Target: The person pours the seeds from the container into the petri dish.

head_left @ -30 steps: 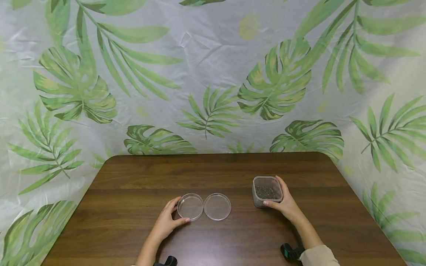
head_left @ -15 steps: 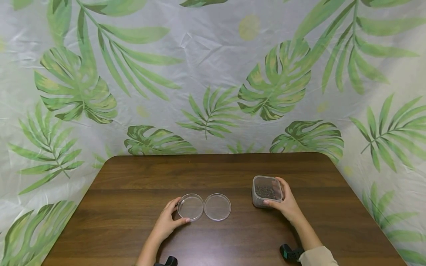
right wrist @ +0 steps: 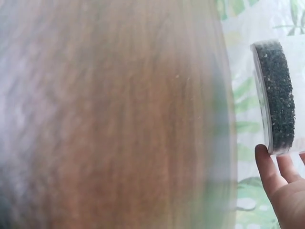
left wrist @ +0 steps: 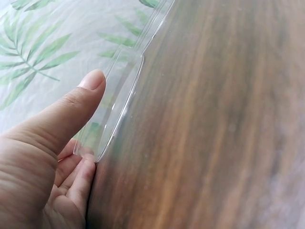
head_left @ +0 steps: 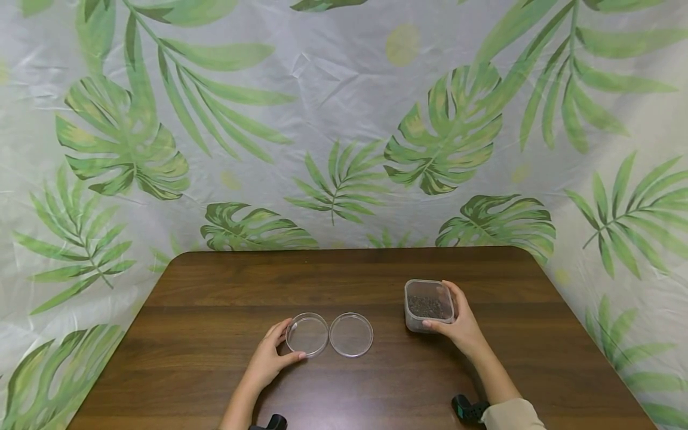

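Note:
My left hand holds a clear round petri dish by its left side, thumb at the near rim and fingers at the far side. In the left wrist view the dish stands between thumb and curled fingers. Right beside it lies a second clear round dish part, flat on the table. My right hand grips a square translucent plastic tub from the right. Dark grey granules fill its lower part. The right wrist view shows the tub above the tabletop, with fingertips at its base.
The dark wooden table has rounded far corners. Behind it hangs a pale cloth printed with green leaves. A black wrist device sits by the right sleeve, and another near the left wrist.
The right hand has raised the tub slightly and shifted it a little left and away. The left hand and both round dish parts stay almost where they were.

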A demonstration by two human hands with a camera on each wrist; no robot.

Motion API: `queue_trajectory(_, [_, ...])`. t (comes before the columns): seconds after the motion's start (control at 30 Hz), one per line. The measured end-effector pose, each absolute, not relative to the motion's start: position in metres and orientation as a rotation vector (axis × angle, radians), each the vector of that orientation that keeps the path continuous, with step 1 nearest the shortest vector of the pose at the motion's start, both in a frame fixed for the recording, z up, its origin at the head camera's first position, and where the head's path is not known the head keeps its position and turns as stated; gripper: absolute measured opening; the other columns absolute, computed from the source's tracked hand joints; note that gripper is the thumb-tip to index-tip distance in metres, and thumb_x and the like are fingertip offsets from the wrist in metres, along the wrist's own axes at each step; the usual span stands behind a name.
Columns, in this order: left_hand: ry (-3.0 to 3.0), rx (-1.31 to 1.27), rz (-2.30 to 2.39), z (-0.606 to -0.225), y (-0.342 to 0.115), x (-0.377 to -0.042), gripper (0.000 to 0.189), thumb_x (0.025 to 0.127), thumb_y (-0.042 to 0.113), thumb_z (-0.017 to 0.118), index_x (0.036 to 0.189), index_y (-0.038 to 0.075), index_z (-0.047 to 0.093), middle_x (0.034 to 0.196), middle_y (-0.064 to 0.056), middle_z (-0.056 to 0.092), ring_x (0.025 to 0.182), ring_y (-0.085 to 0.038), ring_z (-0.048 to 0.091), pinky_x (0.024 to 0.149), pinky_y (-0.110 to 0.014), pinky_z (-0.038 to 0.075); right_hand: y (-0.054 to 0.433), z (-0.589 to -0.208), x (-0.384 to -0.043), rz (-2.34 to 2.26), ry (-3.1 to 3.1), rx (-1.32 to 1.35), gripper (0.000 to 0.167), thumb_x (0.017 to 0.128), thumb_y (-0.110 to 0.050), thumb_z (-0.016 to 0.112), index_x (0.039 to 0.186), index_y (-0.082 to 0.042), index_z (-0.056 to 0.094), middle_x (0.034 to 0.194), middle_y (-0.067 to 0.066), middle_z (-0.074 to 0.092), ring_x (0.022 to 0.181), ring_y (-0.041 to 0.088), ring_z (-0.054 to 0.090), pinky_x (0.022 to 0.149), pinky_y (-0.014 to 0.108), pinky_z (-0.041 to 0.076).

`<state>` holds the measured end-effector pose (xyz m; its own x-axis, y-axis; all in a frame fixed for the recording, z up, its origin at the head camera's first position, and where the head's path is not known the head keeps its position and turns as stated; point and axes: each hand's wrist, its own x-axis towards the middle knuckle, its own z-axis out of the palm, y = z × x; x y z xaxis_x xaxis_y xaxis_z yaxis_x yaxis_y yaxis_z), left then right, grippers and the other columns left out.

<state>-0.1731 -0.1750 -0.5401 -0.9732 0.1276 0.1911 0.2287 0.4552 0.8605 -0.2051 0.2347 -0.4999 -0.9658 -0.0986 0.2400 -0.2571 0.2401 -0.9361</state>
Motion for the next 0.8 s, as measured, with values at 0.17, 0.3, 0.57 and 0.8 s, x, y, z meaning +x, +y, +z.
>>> queue_trajectory(0.17, [-2.610, -0.293, -1.571, -0.540, -0.175, -0.173, 0.083, 0.062, 0.024, 0.081, 0.132, 0.000, 0.042, 0.126, -0.015, 0.045, 0.111, -0.031, 0.049, 0.095, -0.036, 0.039, 0.231, -0.495, -0.204, 1.853, -2.330, 0.377, 0.093, 0.067, 0.003, 0.076, 0.140, -0.008, 0.018, 0.137, 0.021, 0.030, 0.124, 0.037, 0.028, 0.081, 0.015, 0.042])
queue_trajectory(0.3, [-2.613, -0.296, -1.565, -0.539, -0.175, -0.172, 0.083, 0.062, 0.025, 0.081, 0.132, 0.000, 0.042, 0.126, -0.015, 0.045, 0.111, -0.031, 0.049, 0.094, -0.036, 0.039, 0.227, -0.491, -0.205, 1.899, -2.290, 0.392, 0.094, 0.067, 0.006, 0.075, 0.140, -0.008, 0.019, 0.136, 0.020, 0.030, 0.122, 0.035, 0.030, 0.078, 0.019, 0.046])
queue_trajectory(0.57, [-2.614, -0.293, -1.562, -0.539, -0.175, -0.173, 0.083, 0.063, 0.025, 0.081, 0.132, 0.000, 0.042, 0.126, -0.015, 0.044, 0.111, -0.031, 0.049, 0.095, -0.035, 0.039, 0.215, -0.478, -0.203, 1.883, -2.246, 0.429, 0.095, 0.065, 0.006, 0.077, 0.140, -0.008, 0.021, 0.134, 0.020, 0.034, 0.116, 0.034, 0.036, 0.077, 0.020, 0.046])
queue_trajectory(0.8, [-2.608, -0.292, -1.553, -0.540, -0.175, -0.173, 0.084, 0.062, 0.025, 0.081, 0.132, 0.000, 0.042, 0.126, -0.015, 0.045, 0.110, -0.031, 0.050, 0.095, -0.037, 0.038, 0.201, -0.467, -0.203, 1.902, -2.197, 0.472, 0.096, 0.062, 0.009, 0.077, 0.140, -0.006, 0.022, 0.132, 0.020, 0.035, 0.110, 0.035, 0.041, 0.078, 0.020, 0.047])
